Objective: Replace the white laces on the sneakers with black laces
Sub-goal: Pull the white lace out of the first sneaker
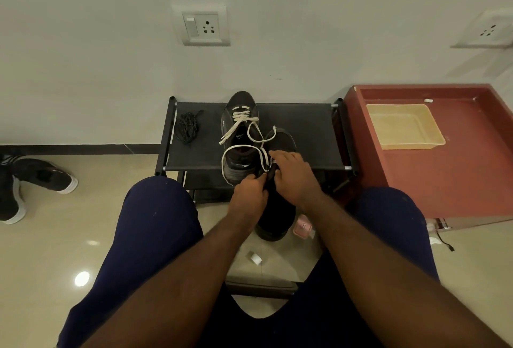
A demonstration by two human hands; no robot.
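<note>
Head view: the near sneaker [283,141] lies with its toe on the top shelf of the shoe rack [305,136] and its heel overhanging toward the person's knees; a white lace [263,159] runs from its eyelets in wide slack loops that spill over the far sneaker [240,103], which stands beside it on the same shelf with its own white lacing half undone; the left hand [249,192] is curled on the near sneaker's collar, steadying it; the right hand [294,175] pinches the white lace at the eyelets, though the fingertips themselves are hidden; the black laces [187,127] lie bundled at the shelf's left end, untouched. My judgement of the risk: the loops cross both shoes, so a hard pull could snag them or drag the far sneaker off the shelf; the overhanging shoe could slip if the left grip eases.
</note>
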